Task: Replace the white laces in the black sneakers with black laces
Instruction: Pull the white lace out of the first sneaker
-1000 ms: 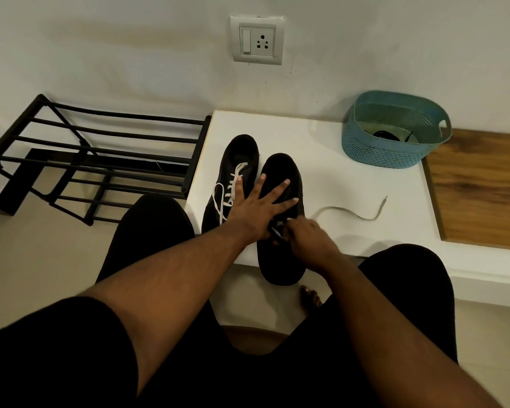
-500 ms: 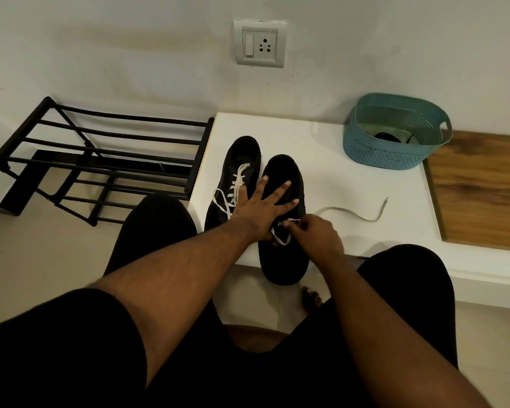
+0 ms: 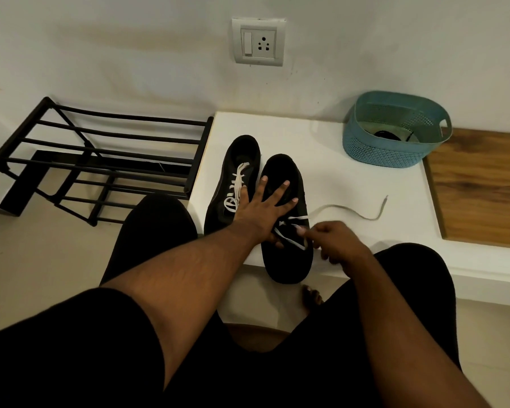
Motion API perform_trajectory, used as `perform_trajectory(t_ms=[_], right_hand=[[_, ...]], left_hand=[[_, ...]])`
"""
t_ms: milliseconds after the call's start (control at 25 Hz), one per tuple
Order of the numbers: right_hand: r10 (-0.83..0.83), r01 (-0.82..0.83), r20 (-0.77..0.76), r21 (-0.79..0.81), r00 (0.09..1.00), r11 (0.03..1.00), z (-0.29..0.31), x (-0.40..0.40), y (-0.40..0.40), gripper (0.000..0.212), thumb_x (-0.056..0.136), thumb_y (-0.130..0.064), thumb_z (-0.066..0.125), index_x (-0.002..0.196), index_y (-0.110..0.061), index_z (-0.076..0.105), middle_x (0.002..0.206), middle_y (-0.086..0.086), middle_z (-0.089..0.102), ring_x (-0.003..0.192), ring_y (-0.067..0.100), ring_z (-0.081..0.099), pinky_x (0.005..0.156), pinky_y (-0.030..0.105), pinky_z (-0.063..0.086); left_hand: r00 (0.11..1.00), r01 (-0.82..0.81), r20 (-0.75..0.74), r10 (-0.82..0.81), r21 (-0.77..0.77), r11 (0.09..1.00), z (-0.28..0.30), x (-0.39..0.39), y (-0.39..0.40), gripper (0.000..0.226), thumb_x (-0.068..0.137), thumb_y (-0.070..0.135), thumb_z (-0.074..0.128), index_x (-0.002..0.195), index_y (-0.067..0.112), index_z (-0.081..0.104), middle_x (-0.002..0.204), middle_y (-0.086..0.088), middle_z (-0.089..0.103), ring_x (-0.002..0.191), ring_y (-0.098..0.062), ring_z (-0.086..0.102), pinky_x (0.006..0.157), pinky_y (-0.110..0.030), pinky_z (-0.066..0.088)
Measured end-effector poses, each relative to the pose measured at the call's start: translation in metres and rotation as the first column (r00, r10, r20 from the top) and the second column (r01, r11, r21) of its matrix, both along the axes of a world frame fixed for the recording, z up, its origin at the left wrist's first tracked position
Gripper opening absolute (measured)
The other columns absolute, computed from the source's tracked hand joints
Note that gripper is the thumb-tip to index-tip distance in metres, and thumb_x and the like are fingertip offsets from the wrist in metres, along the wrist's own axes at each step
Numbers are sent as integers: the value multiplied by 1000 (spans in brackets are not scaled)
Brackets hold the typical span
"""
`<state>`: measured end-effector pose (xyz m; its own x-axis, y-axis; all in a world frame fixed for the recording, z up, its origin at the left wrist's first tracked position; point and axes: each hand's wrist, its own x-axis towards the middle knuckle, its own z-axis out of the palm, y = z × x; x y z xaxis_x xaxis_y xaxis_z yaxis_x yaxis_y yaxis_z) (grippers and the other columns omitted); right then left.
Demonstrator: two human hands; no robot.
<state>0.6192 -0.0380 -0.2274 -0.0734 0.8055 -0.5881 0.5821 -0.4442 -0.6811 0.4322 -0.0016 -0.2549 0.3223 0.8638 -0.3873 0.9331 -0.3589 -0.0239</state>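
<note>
Here the left hand lies flat with fingers spread wide, pressing the right sneaker on the white bench. Just beside its wrist, the right hand pinches the white lace across that shoe; the lace's free end trails away beyond the right hand. The left sneaker, laced white, sits touching the left hand's outer edge. Farther beyond the right hand stands a blue basket with dark laces inside.

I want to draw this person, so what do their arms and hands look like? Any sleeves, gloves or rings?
Both arms are bare all the way up; no sleeves show. The left hand and the right hand wear no gloves, and no rings, watch or bracelet can be seen. The fingernails look short and plain. Lower down, the person wears black shorts.
</note>
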Motion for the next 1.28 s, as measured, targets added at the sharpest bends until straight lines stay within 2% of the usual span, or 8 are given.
perform_trajectory(t_ms=[120,320,440,520,640,880,1000,1280], right_hand=[[-141,61,239,311,961,948,-13,-12,15,48,80,-65,60,79,-17,61,80,-2,62,76,18,58,65,30,41],[203,-371,474,292,857,882,-37,-36,16,18,90,-31,59,93,-13,63,94,5,60,82,23,60,65,31,43],[-137,78,90,476,986,876,-35,-31,22,13,87,-17,61,78,-9,66,86,10,65,79,24,59,72,37,50],[-496,591,-321,472,806,654,-21,-13,23,15,86,-17,65,72,-16,61,77,8,62,72,21,57,76,42,53],[-586,815,-568,385,579,432,0,6,18,15,91,-20,61,77,-22,56,75,0,57,66,15,54,66,31,51],[-187,136,-2,691,982,710,-17,-24,15,13,91,-25,63,89,-13,66,88,0,61,76,12,55,68,23,42],[-34,-92,297,399,954,912,-34,-30,18,18,89,-33,62,90,-15,66,86,1,63,77,18,59,66,28,42],[144,-310,422,359,895,880,-38,-41,17,15,94,-21,54,94,-9,62,93,8,59,87,26,60,73,37,50]], left_hand=[[1000,6,-2,-6,6,1000,0,-1,-1,111,72,65,69,151,43,-6,158,6,-28,142,-39,-28,109,-69,-3],[999,-10,-37,11,20,1000,-2,2,0,109,75,58,72,151,45,-6,158,6,-28,143,-40,-27,109,-69,-3],[999,-16,-28,16,-2,1000,-1,2,0,111,73,62,71,150,45,-7,158,6,-28,142,-39,-28,107,-71,-4],[1000,-10,-27,9,-17,1000,1,2,0,113,71,64,70,150,44,-8,157,7,-30,141,-39,-31,106,-72,-7],[999,15,-40,-15,1,1000,-1,-2,2,111,73,66,67,151,44,-9,156,6,-32,140,-40,-33,103,-73,-10],[998,3,-55,-1,42,999,-6,0,0,109,75,64,67,149,47,-11,156,7,-32,141,-40,-31,102,-72,-16],[998,1,-60,1,42,999,-4,1,-1,107,76,62,68,150,46,-9,157,7,-30,141,-40,-29,102,-72,-15],[998,-3,-66,6,45,999,-5,1,-1,106,78,58,68,149,48,-11,156,7,-32,141,-41,-30,103,-73,-13]])
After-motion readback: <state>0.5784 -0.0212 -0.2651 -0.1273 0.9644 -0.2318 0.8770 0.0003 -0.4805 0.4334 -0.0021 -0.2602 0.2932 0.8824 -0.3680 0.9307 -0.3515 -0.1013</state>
